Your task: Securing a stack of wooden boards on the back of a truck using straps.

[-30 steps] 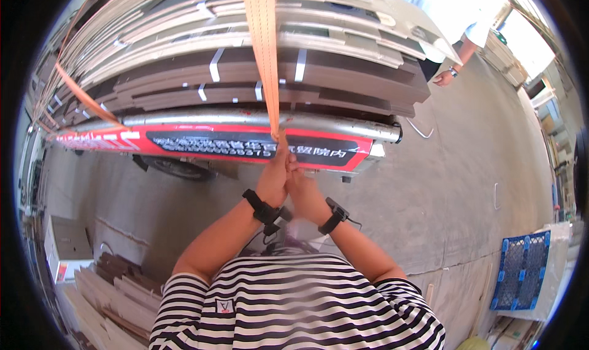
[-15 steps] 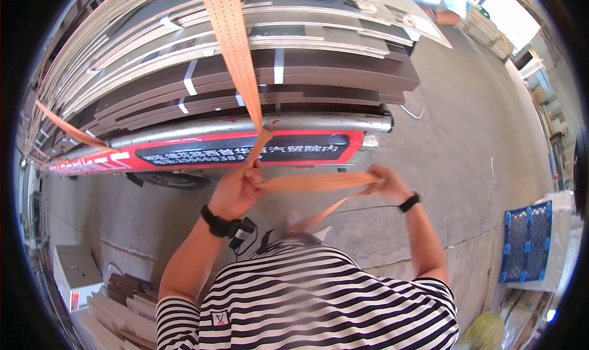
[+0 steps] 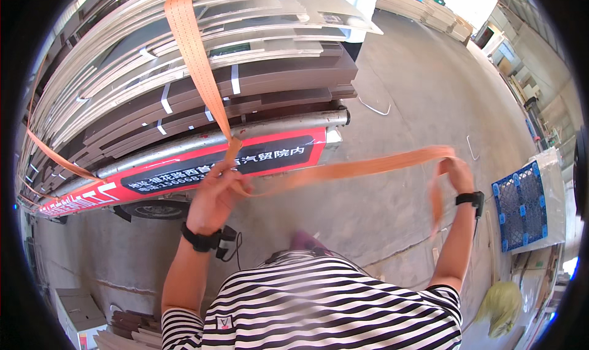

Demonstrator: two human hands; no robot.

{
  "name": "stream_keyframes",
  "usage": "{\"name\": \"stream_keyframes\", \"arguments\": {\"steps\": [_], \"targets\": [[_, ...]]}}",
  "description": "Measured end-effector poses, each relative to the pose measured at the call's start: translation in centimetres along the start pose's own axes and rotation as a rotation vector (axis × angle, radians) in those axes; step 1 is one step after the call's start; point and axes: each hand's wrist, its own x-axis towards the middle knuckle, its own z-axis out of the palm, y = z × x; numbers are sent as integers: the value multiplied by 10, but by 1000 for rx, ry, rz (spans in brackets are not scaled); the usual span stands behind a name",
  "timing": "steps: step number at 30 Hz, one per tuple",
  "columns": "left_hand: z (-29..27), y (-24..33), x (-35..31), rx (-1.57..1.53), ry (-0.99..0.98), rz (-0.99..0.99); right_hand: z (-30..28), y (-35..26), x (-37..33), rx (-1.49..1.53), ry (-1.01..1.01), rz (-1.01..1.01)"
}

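Note:
An orange webbing strap (image 3: 195, 55) runs down over a stack of flat boards and panels (image 3: 276, 73) on a truck bed. At the metal side rail (image 3: 257, 123) it comes down to my left hand (image 3: 211, 196), whose fingers are closed on it just under the rail. From there a loose length stretches across to my right hand (image 3: 457, 173), held out far to the right and closed on the strap. A short blurred tail dangles below the right hand. Each wrist wears a black band; the left one carries a small device.
A red side panel (image 3: 319, 142) lies below the rail, with a tyre (image 3: 158, 210) under it. A second orange strap (image 3: 55, 153) crosses the load farther left. Blue plastic pallet (image 3: 521, 209) and yellow-green sack (image 3: 500, 307) at right. A person in light clothing (image 3: 356, 6) stands behind the load.
My right hand has swung outward to the right, drawing out a longer span of strap between my hands. The left hand stays near the rail. The view has turned somewhat right.

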Motion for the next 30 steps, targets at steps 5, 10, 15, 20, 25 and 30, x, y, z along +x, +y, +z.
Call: {"name": "stream_keyframes", "arguments": {"steps": [5, 10, 15, 20, 25, 30], "targets": [[77, -25, 5, 611, -340, 39, 30, -159, 32, 744, -289, -153], [111, -70, 42, 306, -288, 84, 63, -237, 42, 1250, -551, -501], [131, -78, 75, 225, -172, 132, 55, -233, 48, 826, -263, -838], [127, -98, 89, 116, 50, 80, 92, -209, 77, 753, -161, -1057], [145, -97, 97, 134, 226, 102, 124, -200, 110, 1524, -476, -529], [111, -87, 126, 1358, 415, 728, 75, -200, 139, 1213, -496, -661]]}}
